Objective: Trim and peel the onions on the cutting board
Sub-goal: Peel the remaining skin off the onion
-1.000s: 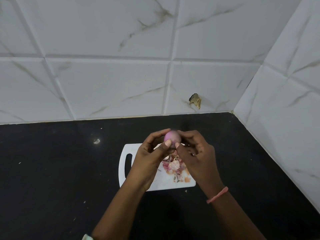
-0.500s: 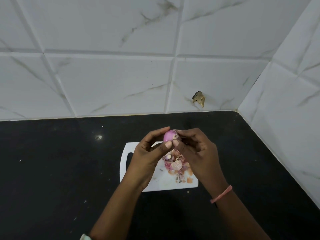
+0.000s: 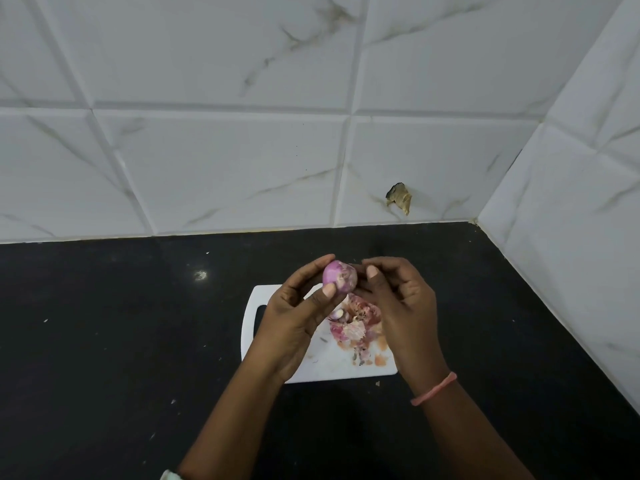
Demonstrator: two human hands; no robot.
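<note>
Two bare forearms, no sleeves. Thin salmon-pink band (image 3: pixel 434 393) looped round the right wrist, just below the right hand (image 3: pixel 403 306), slightly slack. Sliver of a pale band or watch (image 3: pixel 170 475) at the left wrist, far below the left hand (image 3: pixel 294 320), cut by the frame's lower edge. Short, pale fingernails (image 3: pixel 372 271); no rings seen.

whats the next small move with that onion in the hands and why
Probably pinch the loose papery patch with the right hand and pull it off. The left hand grips the onion above the cutting board; its left side looks smooth purple, while pale flaky skin clings on the side facing the right fingers. Peels already lie below.
</note>
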